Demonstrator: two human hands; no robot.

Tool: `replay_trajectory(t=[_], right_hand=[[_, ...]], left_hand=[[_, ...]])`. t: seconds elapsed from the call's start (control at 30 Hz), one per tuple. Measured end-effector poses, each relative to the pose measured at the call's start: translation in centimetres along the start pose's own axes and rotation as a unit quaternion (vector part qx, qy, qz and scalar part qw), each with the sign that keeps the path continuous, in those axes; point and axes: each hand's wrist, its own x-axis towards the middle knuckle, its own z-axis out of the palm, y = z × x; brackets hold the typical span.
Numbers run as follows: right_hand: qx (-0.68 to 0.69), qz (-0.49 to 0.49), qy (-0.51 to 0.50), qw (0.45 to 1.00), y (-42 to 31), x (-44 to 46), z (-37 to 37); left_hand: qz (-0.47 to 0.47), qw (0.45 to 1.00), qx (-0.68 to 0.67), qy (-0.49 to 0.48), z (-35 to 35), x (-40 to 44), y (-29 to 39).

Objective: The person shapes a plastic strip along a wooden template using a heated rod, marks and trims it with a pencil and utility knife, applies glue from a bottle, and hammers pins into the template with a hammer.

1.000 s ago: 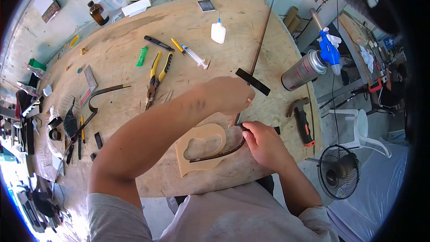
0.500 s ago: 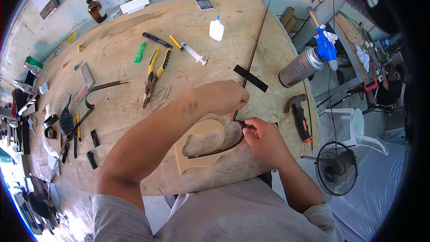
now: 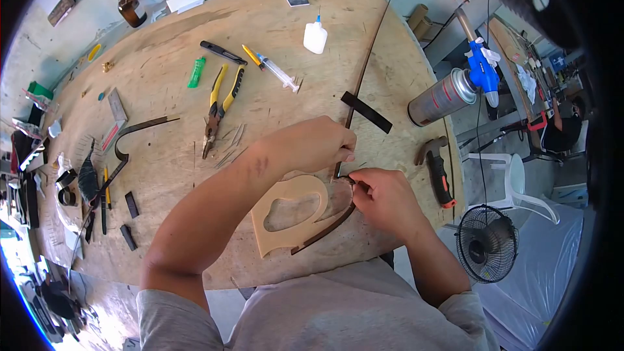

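My right hand (image 3: pixel 382 196) pinches the upper end of a thin dark curved strip (image 3: pixel 326 229), which runs along the lower right edge of a pale cut-out piece (image 3: pixel 273 244) lying flat. Up and to the left of it, my left hand (image 3: pixel 335 145) is closed beside the near end of a long dark strip (image 3: pixel 365 65); what its fingers hold, if anything, is hidden. A short flat black bar (image 3: pixel 366 112) lies across the long strip, just beyond my left hand.
On the wooden table (image 3: pixel 286 13) lie yellow-handled pliers (image 3: pixel 220 107), a syringe (image 3: pixel 279 73), a white bottle (image 3: pixel 315 37) and a hammer (image 3: pixel 440 172). A torch canister (image 3: pixel 442 97) stands at right. A fan (image 3: pixel 487 244) is beyond the edge; a person (image 3: pixel 565 129) is farther back.
The curved strip's free end has moved down and right, off the pale piece's middle toward its lower edge. My left hand has shifted slightly left; the camera view has shifted a little.
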Motion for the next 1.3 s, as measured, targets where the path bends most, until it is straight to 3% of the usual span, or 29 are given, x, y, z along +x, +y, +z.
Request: replay_trajectory(t=[0.2,0.93,1.13,1.3], right_hand=[[0.027,-0.004,-0.036,0.999,0.5,0.6,-0.6],[0.105,-0.012,-0.028,0.994,2.3,0.9,0.1],[0.156,0.141,-0.089,0.974,1.7,0.8,-0.2],[0.151,0.083,-0.056,0.984,2.4,0.4,0.5]], left_hand=[[-0.037,0.999,-0.039,-0.002,0.6,-0.6,0.1],[0.014,0.998,-0.041,0.046,1.6,-1.3,-0.1],[0.014,0.997,-0.051,0.059,1.7,-1.3,0.0],[0.035,0.995,-0.046,0.085,1.8,-0.8,-0.4]])
